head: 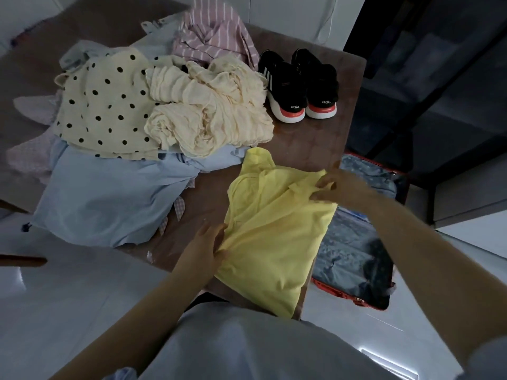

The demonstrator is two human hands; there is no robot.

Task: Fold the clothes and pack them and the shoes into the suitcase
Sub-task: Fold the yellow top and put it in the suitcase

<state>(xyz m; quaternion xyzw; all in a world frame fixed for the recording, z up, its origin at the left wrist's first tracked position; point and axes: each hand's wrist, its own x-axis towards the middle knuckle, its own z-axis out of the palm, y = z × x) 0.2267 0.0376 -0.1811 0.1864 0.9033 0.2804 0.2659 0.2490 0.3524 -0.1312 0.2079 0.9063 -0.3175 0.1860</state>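
Pinching a raised fold near the collar of the yellow shirt point(274, 234), the right hand point(338, 185) has its fingers curled over the soft, smooth cloth. The left hand point(208, 244) grips the opposite edge, thumb on top and fingers tucked beneath. Between the two hands the shirt lies as a rough oblong on the brown tabletop point(310, 144), its near end hanging over the edge.

Below and just past the right hand, the suitcase point(351, 250) lies open on the floor, red-rimmed with grey patterned lining. Beyond the right hand stand the black shoes point(299, 83), white-soled with red heels. Beyond the left hand, clothes lie heaped: a flat pale blue garment point(109, 198), a crinkled cream one point(208, 111), a cream polka-dot piece point(104, 105), and a pink striped one point(211, 34) farthest off.
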